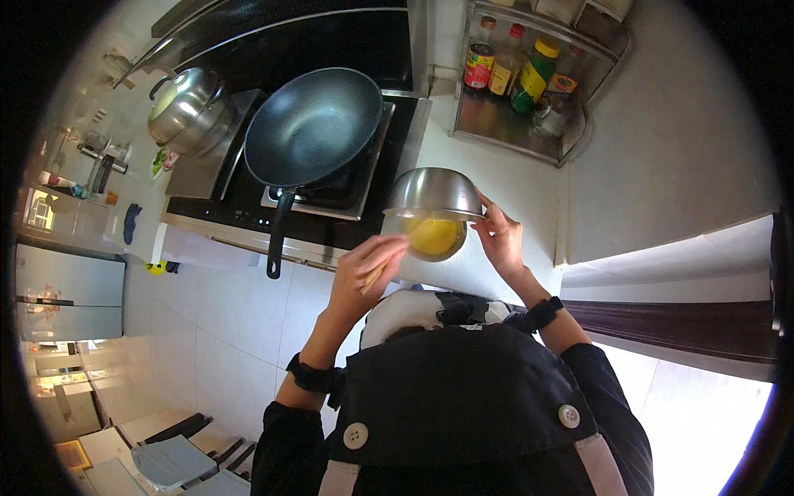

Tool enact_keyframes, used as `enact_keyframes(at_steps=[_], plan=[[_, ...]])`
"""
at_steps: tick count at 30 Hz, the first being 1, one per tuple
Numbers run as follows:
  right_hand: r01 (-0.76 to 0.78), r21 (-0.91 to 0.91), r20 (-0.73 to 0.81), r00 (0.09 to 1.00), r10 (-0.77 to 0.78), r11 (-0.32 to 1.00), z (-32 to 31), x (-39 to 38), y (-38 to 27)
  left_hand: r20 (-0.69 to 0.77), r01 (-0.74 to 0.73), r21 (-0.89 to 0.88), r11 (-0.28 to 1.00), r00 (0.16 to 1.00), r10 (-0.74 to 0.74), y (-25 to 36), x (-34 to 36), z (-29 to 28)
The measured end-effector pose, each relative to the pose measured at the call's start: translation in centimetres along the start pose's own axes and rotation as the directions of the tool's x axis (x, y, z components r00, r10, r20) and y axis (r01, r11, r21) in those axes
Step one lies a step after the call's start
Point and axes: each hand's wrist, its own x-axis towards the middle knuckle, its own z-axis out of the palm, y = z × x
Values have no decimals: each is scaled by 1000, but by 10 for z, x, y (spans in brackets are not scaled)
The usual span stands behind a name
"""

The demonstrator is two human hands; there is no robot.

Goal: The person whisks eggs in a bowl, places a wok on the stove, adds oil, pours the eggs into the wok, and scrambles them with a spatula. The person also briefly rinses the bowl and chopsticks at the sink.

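Note:
My left hand [365, 271] is closed around wooden chopsticks [372, 279], whose far ends reach into a steel mixing bowl [436, 189] and look blurred. Yellow liquid [436, 237], which looks like beaten egg, lies in the bowl. The bowl is tilted, its opening facing me. With thumb and fingers, my right hand [501, 238] grips the bowl's rim on the right side. Below the bowl is the pale countertop, just right of the stove.
A black wok [314, 126] sits on the stove [397, 157], its handle [280, 240] jutting toward me over the edge. Left of it stands a lidded steel pot [192, 112]. A metal rack [504, 132] with several bottles and jars is at the back right, by the wall.

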Motion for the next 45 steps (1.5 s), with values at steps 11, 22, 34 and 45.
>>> enact_keyframes(at_steps=[11,22,34,45], plan=[[-33,22,30,999,33,999,4,6,8,43,76,-159,984,997,-70,-4,5,4],[-74,45,19,997,73,996,5,7,13,-20,215,-277,937,973,-229,-8,12,5],[-31,48,64,998,28,998,-2,10,4,-79,145,-97,985,985,-153,-6,17,8],[45,51,15,999,-45,998,-2,8,8,20,-77,-33,996,997,78,-4,14,12]])
